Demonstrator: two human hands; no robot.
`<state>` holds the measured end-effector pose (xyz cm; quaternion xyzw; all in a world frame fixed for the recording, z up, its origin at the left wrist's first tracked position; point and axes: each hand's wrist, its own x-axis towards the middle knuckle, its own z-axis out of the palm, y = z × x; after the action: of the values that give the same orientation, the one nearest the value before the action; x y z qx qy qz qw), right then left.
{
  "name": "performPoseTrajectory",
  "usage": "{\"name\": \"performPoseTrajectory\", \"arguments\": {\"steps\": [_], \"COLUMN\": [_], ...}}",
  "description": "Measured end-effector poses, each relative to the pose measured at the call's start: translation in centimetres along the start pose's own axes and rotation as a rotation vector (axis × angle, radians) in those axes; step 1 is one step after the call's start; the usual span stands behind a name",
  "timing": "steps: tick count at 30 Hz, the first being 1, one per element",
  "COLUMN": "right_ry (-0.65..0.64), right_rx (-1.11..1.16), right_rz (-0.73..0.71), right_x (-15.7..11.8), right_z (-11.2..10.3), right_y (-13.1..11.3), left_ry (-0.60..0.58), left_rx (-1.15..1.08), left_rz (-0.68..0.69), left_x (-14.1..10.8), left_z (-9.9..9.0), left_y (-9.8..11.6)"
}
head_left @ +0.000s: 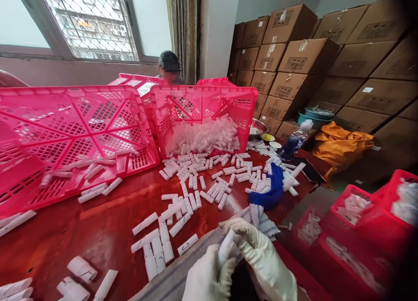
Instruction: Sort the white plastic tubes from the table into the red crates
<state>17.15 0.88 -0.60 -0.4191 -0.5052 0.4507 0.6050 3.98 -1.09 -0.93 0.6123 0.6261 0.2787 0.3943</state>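
In white gloves, my two hands meet above the near table edge. My left hand is closed round the lower part of a small white tube. The fingers of my right hand pinch near the tube's upper end, partly covering it. A striped grey cloth lies under and beside my hands along the table edge. Just left of it, many white tubes with dark marks lie loose on the red table. A blue cloth lies beyond my right hand.
Two pink crates lie on their sides across the table, one holding bagged tubes. A bottle of dark liquid stands at the right. Red bins sit low at right; cardboard boxes are stacked behind. Another person is beyond the crates.
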Motion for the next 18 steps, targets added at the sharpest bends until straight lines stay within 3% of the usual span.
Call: {"name": "performPoseTrajectory", "arguments": {"steps": [3,5,9,11,13,16,18], "right_ry": [-0.056,-0.084,-0.111,-0.120,-0.105,-0.057,-0.029], "right_rx": [-0.022,-0.031,0.008,0.000,-0.032,-0.072,-0.072], "right_rz": [0.066,0.059,0.030,0.031,0.059,0.094,0.100], "right_x": [0.2,0.3,0.4,0.4,0.5,0.5,0.5], "right_z": [-0.9,-1.3,-1.4,-1.2,-1.0,-0.5,-0.4], "right_y": [-0.7,-1.1,-1.8,-2.0,-2.1,-1.9,-1.5], "left_ry": [-0.033,-0.130,-0.632,-0.763,-0.614,-0.174,0.051], "left_rx": [0.042,-0.080,-0.571,-0.649,-0.489,0.005,0.310], "left_rz": [0.017,0.017,-0.094,-0.119,-0.060,0.108,0.231], "left_x": [0.1,0.1,0.2,0.3,0.4,0.2,-0.2], "left_z": [-0.9,-1.5,-2.6,-2.9,-2.7,-1.6,-0.7], "left_y": [0.6,1.0,1.3,1.1,0.5,-0.9,-1.7]}}
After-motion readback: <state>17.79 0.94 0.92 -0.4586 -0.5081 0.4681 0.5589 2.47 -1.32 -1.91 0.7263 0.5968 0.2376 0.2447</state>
